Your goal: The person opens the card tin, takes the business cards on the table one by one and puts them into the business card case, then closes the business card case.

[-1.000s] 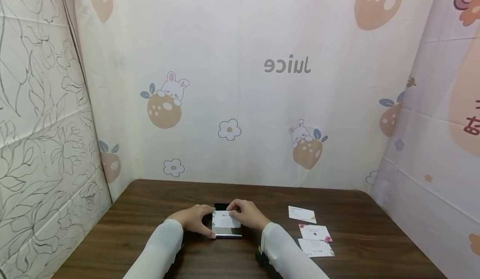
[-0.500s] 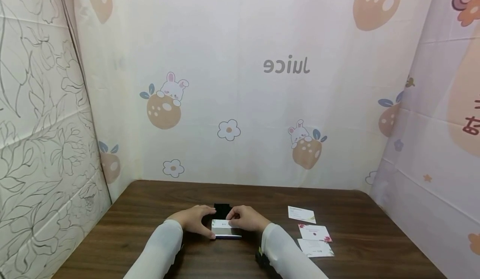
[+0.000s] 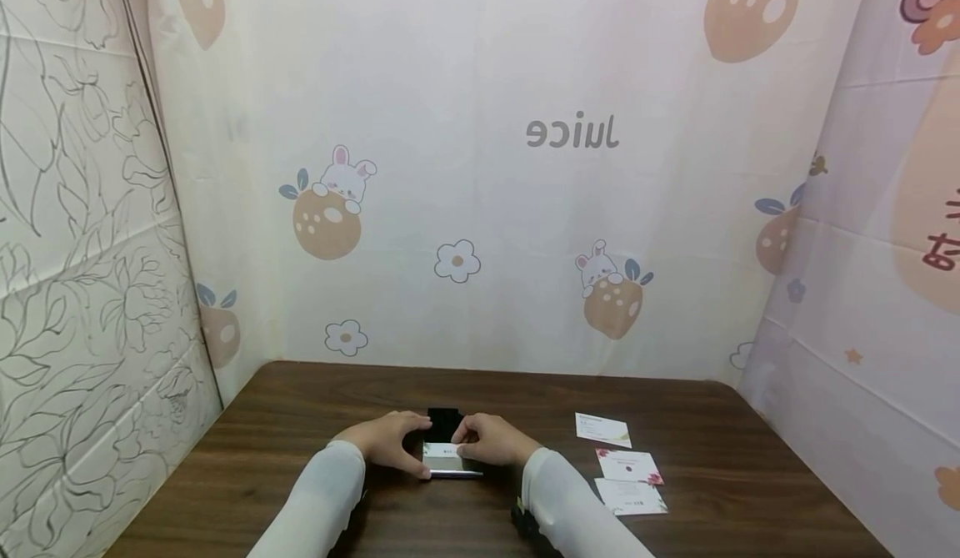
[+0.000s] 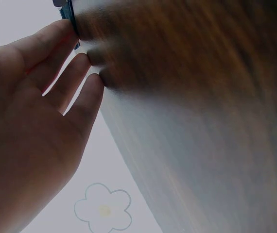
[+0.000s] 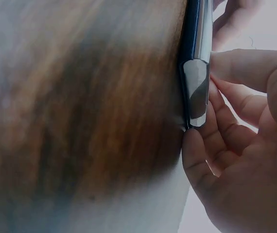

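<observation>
A business card case lies flat on the table, its black lid point(image 3: 442, 421) folded back behind its silver body point(image 3: 448, 464). A white business card point(image 3: 438, 450) sits partly in the case, with a strip of it showing at the back. My left hand point(image 3: 388, 439) holds the case from the left, thumb at the near corner and fingers at the far side. At the card's right part, my right hand point(image 3: 491, 439) pinches it with thumb and forefinger. In the right wrist view, the case's metal end point(image 5: 195, 90) is beside the right hand point(image 5: 240, 136), thumb on its top.
To the right lie three more business cards: a white one with a yellow corner point(image 3: 603, 429), one with red flowers point(image 3: 628, 465) and one with green leaves point(image 3: 631, 497). The last two overlap. A printed curtain point(image 3: 480, 308) hangs behind the wooden table point(image 3: 330, 508).
The card has slid toward me into the case, so less of it shows and more of the black lid is visible. My right hand moved slightly nearer with it; the left stayed put.
</observation>
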`<action>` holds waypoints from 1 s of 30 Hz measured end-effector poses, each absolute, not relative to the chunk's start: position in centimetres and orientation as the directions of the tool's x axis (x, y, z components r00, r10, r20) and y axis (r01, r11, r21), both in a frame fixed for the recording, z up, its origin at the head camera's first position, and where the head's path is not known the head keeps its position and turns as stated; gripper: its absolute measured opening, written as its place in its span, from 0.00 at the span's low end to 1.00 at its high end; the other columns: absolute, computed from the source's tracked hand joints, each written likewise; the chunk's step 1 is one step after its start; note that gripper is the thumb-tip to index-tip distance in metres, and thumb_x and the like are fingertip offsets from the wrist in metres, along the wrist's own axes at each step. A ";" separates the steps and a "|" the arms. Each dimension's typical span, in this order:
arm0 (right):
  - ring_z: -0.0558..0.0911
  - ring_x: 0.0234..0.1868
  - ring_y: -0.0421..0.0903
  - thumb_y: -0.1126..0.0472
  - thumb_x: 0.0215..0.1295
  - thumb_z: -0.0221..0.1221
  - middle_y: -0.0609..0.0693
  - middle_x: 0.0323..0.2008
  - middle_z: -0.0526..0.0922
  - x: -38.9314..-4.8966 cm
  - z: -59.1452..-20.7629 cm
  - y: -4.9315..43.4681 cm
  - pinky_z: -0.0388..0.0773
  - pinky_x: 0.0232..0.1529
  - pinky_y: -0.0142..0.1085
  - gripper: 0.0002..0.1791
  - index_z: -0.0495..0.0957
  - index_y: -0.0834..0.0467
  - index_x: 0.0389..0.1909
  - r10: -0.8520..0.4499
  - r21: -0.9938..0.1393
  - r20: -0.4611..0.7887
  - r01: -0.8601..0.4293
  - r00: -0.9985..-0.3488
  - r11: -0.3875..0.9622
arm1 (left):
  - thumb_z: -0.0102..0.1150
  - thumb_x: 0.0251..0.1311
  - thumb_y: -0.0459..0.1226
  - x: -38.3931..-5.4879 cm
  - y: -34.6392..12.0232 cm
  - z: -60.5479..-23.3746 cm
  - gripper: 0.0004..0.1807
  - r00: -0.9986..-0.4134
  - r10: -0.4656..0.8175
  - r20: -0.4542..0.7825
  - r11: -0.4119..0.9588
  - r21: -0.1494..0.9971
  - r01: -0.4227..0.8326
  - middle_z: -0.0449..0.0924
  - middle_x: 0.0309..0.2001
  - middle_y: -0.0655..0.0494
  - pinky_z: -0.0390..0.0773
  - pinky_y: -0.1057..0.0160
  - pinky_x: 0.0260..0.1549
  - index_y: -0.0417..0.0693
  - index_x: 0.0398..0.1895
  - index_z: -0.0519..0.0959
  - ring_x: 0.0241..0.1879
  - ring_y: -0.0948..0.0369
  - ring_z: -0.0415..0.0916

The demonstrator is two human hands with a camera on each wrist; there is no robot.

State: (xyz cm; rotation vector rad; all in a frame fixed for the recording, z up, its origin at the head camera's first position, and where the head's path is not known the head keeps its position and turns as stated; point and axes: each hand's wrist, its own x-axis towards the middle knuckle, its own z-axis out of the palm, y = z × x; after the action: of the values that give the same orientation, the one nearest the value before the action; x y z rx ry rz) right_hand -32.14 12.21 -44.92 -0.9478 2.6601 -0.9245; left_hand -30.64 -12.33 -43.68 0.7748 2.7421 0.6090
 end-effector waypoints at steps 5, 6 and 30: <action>0.75 0.31 0.36 0.65 0.63 0.66 0.39 0.30 0.79 -32.2 -45.0 12.1 0.75 0.37 0.33 0.05 0.86 0.54 0.39 -0.609 -0.597 0.031 -0.503 -0.793 0.625 | 0.76 0.49 0.54 -30.5 -12.3 -43.7 0.46 -0.837 0.539 -0.100 0.772 0.455 0.443 0.68 0.69 0.46 0.65 0.41 0.64 0.43 0.69 0.71 0.70 0.47 0.61; 0.75 0.31 0.37 0.65 0.63 0.66 0.39 0.30 0.79 -32.2 -45.0 12.1 0.75 0.36 0.34 0.06 0.86 0.53 0.39 -0.605 -0.598 0.029 -0.499 -0.796 0.627 | 0.76 0.49 0.54 -30.5 -12.3 -43.7 0.46 -0.837 0.538 -0.099 0.773 0.455 0.443 0.68 0.69 0.46 0.65 0.41 0.64 0.43 0.69 0.71 0.70 0.47 0.61; 0.79 0.45 0.48 0.62 0.67 0.63 0.52 0.45 0.81 -32.6 -43.8 16.3 0.78 0.48 0.49 0.15 0.79 0.62 0.53 -0.545 -0.647 0.082 -0.460 -0.834 0.608 | 0.75 0.50 0.53 -30.2 -12.3 -43.8 0.45 -0.838 0.539 -0.089 0.770 0.457 0.446 0.67 0.70 0.46 0.65 0.41 0.64 0.44 0.70 0.71 0.71 0.46 0.59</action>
State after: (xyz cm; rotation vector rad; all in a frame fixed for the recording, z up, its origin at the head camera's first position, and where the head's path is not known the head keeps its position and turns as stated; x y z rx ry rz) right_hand -32.56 16.30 -43.80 -0.8497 2.7045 -1.0346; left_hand -30.18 -12.28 -43.79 0.7754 2.7499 0.6296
